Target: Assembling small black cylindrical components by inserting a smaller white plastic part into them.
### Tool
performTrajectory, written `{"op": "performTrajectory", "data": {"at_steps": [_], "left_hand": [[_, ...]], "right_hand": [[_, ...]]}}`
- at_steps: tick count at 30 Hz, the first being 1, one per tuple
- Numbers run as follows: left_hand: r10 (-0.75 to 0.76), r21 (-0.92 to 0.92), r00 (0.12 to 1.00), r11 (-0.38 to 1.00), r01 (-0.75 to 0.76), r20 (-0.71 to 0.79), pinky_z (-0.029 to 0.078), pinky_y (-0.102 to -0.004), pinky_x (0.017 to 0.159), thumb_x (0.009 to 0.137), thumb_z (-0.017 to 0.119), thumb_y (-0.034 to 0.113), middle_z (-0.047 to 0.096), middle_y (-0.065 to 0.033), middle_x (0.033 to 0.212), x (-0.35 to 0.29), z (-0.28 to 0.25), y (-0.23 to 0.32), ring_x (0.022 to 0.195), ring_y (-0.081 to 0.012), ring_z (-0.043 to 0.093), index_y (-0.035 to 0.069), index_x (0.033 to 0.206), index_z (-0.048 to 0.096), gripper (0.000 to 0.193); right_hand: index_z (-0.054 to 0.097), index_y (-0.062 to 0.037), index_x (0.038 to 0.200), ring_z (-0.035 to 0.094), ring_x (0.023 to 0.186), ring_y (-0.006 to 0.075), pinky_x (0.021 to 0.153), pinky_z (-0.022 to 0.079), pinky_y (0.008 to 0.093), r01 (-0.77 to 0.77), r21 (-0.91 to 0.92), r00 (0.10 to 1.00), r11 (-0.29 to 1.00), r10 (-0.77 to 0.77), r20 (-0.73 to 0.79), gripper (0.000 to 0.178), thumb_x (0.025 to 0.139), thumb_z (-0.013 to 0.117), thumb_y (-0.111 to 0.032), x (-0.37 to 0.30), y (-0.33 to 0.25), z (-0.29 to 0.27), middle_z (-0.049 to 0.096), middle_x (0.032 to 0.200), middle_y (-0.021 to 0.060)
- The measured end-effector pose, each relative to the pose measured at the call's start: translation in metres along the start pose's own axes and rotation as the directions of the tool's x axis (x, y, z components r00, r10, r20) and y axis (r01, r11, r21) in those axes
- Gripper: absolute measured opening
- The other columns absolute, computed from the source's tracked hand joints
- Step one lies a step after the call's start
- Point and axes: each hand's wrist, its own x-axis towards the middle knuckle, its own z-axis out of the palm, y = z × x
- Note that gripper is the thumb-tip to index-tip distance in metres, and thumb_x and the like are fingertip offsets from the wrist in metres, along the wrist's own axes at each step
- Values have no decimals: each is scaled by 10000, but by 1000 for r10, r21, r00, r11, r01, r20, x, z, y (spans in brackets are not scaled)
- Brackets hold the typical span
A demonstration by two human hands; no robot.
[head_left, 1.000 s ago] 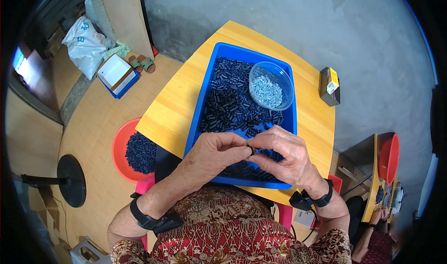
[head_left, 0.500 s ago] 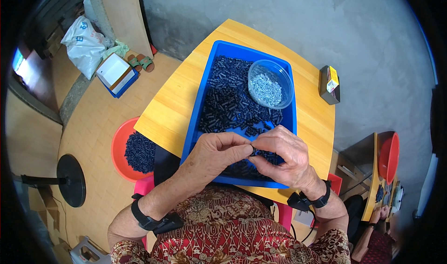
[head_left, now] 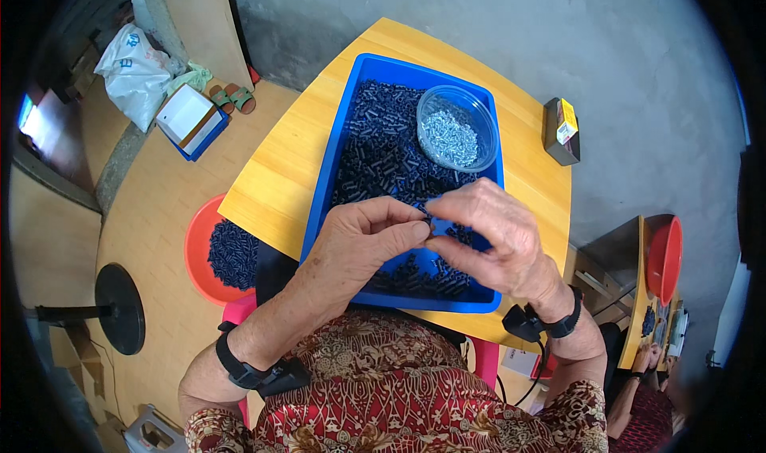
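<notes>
Above the near part of a blue tray, my two hands meet fingertip to fingertip. My left hand pinches a small black tube-like part between thumb and forefinger. Thumb and forefinger of my right hand close in on the same spot; whether they grip a second small piece is hidden. Many short black parts fill the tray, with bare blue floor showing under my hands. A clear round tub of small silvery metal pieces sits on them at the far right corner.
The tray rests on a yellow wooden table. An orange-red basin of black parts stands left of it. A dark box is at the table's right edge. At lower right a co-worker's hands work at another table.
My right fingertips have drawn slightly apart from the left ones and the forefinger has lifted. The whole view has shifted a little. My left hand keeps its pinch.
</notes>
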Motion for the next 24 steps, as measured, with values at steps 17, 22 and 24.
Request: {"op": "performTrajectory", "data": {"at_steps": [17,22,24], "left_hand": [[260,481,957,860,-170,-128,521,-245,709,903,710,98,717,-39,848,-13,-2,-4,780,-79,650,-22,1008,699,160],[281,542,954,821,-180,-109,523,-262,737,904,703,104,716,-43,855,-13,-2,-4,813,-91,655,-25,992,690,156],[274,488,953,855,-178,-132,523,-269,757,904,702,104,715,-47,862,-12,-3,-7,834,-93,656,-23,992,687,155]], "right_hand": [[669,24,979,644,811,258,704,503,379,-451,-98,878,887,460,129,136,909,663,-92,-7,63,-26,674,894,126],[661,7,934,647,789,284,701,515,393,-368,-262,906,892,407,115,91,870,659,-57,7,90,-23,658,865,135],[661,-9,908,652,782,317,699,526,407,-343,-291,915,893,388,112,72,842,663,-38,13,87,-20,647,851,153]]}}
